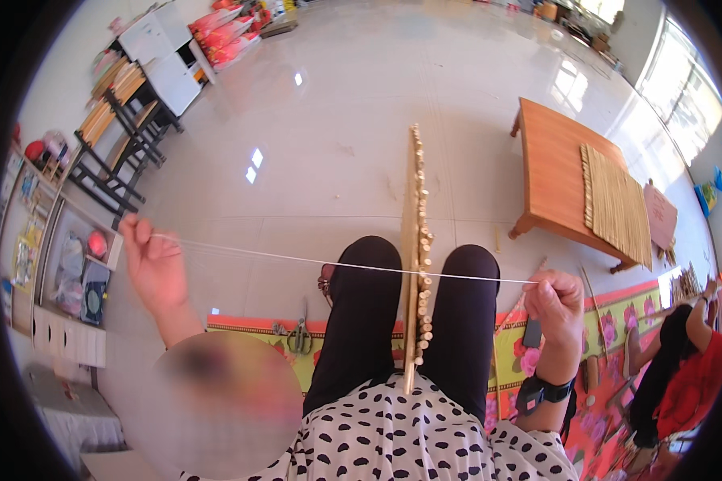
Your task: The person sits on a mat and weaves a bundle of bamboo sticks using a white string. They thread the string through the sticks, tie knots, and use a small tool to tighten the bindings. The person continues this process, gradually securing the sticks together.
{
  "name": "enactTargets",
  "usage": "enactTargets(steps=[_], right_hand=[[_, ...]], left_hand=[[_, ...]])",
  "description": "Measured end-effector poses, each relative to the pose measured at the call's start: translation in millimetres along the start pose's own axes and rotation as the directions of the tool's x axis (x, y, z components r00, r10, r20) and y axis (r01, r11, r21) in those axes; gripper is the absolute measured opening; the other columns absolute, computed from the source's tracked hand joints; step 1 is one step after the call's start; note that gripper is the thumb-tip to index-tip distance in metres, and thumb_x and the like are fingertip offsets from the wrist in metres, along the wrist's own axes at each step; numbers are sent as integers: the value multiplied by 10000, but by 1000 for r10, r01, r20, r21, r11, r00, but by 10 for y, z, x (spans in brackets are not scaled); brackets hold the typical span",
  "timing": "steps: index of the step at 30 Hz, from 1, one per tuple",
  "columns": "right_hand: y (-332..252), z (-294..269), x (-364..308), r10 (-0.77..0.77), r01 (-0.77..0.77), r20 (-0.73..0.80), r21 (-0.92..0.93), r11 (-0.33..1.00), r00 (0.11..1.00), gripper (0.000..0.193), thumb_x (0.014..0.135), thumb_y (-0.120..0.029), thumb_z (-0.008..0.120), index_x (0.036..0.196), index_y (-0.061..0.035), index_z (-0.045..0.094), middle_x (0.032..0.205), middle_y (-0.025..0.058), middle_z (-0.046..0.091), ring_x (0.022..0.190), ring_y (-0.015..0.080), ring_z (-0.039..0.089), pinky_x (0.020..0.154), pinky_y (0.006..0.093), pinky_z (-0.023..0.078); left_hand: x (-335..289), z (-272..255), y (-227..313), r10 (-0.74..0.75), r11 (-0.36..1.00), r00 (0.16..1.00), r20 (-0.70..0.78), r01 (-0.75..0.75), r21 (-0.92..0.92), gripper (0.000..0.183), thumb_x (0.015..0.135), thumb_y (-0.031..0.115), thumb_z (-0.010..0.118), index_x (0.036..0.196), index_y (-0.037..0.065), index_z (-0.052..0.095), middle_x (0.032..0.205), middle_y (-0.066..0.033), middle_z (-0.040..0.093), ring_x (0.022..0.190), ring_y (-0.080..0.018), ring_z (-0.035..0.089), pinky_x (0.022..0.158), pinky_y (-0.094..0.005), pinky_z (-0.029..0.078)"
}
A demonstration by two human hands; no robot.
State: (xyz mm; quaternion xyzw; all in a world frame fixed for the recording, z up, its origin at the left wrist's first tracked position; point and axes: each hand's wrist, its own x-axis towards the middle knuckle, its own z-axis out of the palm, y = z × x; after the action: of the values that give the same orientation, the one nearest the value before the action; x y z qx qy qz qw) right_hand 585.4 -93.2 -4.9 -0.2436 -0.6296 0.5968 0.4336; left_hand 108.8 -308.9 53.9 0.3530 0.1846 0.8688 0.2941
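Stretched a thin white cord (297,257) taut in a nearly straight line above the lap. Gripped its left part in the left hand (156,268), raised well out to the side, with fingers curled in on the cord and slightly blurred. Pinched its right part between thumb and bent fingers of the right hand (557,301), out beyond the right knee, with a black watch (544,394) strapped to that wrist. Had the cord crossing a narrow row of tan wooden sticks (417,240), standing on edge between two legs in black trousers (357,321). Could not tell a loop around the sticks from a plain crossing. Wore a white blouse with black spots (393,437), right at the near end of the row.

Saw dark-handled metal scissors (300,338) left of the legs, on a floral cloth of red, pink and yellow-green (610,321), and a flat dark phone-like rectangle (531,333) just beside the right hand. Saw, ahead to the right, a low orange-brown wooden table (557,168) bearing a tan mat of thin strips (618,204). Saw, at the far right, part of a co-worker in red and black (694,381).
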Motion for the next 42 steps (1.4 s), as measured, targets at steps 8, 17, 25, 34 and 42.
enactTargets(steps=[8,17,25,34,42], right_hand=[[186,-313,22,-70,48,-348,-72,996,935,203,989,-141,547,919,28,635,587,-44,405,485,31,306,431,210,229],[186,-467,123,-123,138,-399,8,990,909,158,997,-140,543,945,-12,620,578,-63,317,494,17,266,441,195,188],[93,-383,210,-201,129,-433,-189,973,879,169,985,-141,563,838,-60,573,621,-54,369,521,25,300,449,190,216],[-226,128,61,-321,270,-200,-246,931,926,92,914,-63,598,852,4,598,629,-14,477,539,52,417,505,196,308],[-536,1099,247,-375,518,379,-418,746,846,58,761,-8,730,809,-22,699,624,40,608,493,127,564,442,248,389]], left_hand=[[-89,-134,-55,51,999,988,-148,-53,-7,210,1035,246,457,1037,95,603,913,-19,630,577,-73,489,591,-233,394],[-150,28,-115,84,991,962,-261,-54,120,165,1003,239,521,978,117,629,797,-11,628,582,-71,484,572,-239,387],[-303,-146,37,-32,955,981,-189,86,284,178,992,232,536,962,80,625,844,-35,657,596,-76,533,549,-223,420],[-389,545,-364,-572,87,802,174,-151,985,336,861,-20,598,1197,-16,585,1289,-144,580,692,-154,669,636,-230,541],[-673,1454,-1152,-603,662,631,488,54,747,570,833,17,698,1355,-24,472,1051,-131,684,825,-150,700,733,-258,523]])
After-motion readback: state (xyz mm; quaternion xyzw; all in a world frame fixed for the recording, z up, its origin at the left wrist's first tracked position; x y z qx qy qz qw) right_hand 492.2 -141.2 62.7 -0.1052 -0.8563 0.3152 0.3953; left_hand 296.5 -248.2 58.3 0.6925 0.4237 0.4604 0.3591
